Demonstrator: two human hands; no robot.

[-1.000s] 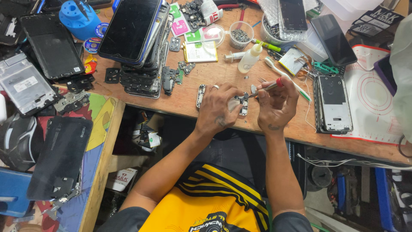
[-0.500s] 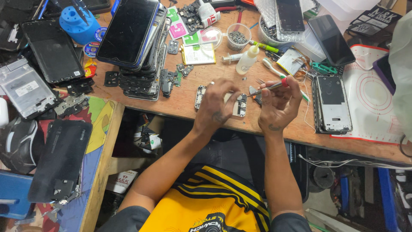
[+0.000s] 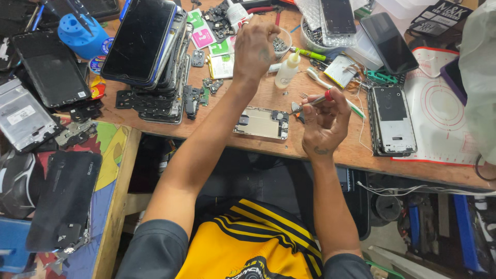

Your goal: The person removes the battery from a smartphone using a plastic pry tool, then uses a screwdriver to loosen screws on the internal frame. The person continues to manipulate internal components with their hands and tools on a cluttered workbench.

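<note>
An opened phone frame [image 3: 261,123] lies flat on the wooden bench [image 3: 336,150] in front of me. My right hand [image 3: 321,124] hovers just right of it, gripping a small red-capped screwdriver [image 3: 310,103] whose tip points left toward the frame. My left hand [image 3: 256,44] is stretched far forward, fingers curled down over a small clear bowl of screws [image 3: 281,45]. I cannot tell if it holds anything. A white dropper bottle [image 3: 287,70] stands just right of that hand.
A stack of phones with dark screens [image 3: 147,49] rises at the left. Another open phone shell [image 3: 392,121] lies at the right beside a white work mat [image 3: 439,113]. A blue holder [image 3: 82,33], loose small parts [image 3: 194,98] and more phones [image 3: 51,67] crowd the left side.
My left hand left the phone frame and reached forward to the screw bowl. My right hand stayed near the frame with the screwdriver. The view has moved closer.
</note>
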